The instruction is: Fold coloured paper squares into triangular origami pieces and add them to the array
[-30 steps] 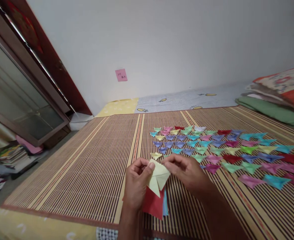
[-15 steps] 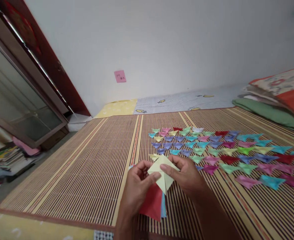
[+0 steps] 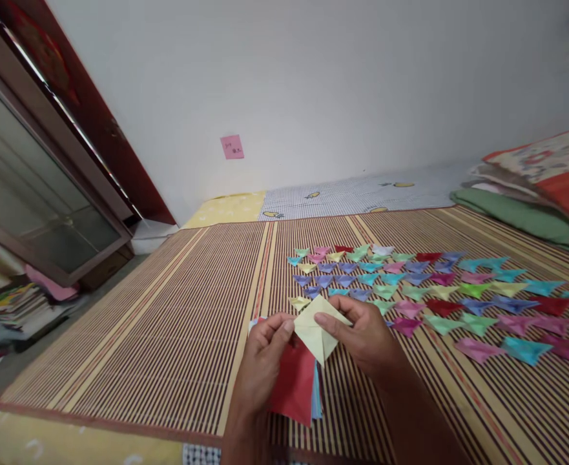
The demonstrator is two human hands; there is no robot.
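A pale yellow folded paper (image 3: pixel 317 325), diamond-shaped with a lower point, is held between both hands above the striped mat. My left hand (image 3: pixel 267 352) pinches its left corner between thumb and fingers. On the right side, my right hand (image 3: pixel 356 326) grips it, thumb on the front face and fingers behind. Beneath the hands lies a stack of paper squares with a red sheet (image 3: pixel 296 387) on top and blue edges showing at its right; my left hand and wrist partly hide it.
Several rows of folded coloured paper shapes (image 3: pixel 443 307) cover the right half of the striped mat (image 3: pixel 177 323). Folded bedding (image 3: pixel 531 219) lies at the far right. A pink note (image 3: pixel 232 147) is on the wall. Books (image 3: pixel 20 303) are stacked at the left.
My left thumb has moved from the front of the yellow paper out to its left corner. The paper has shifted slightly right and up, still held by both hands.
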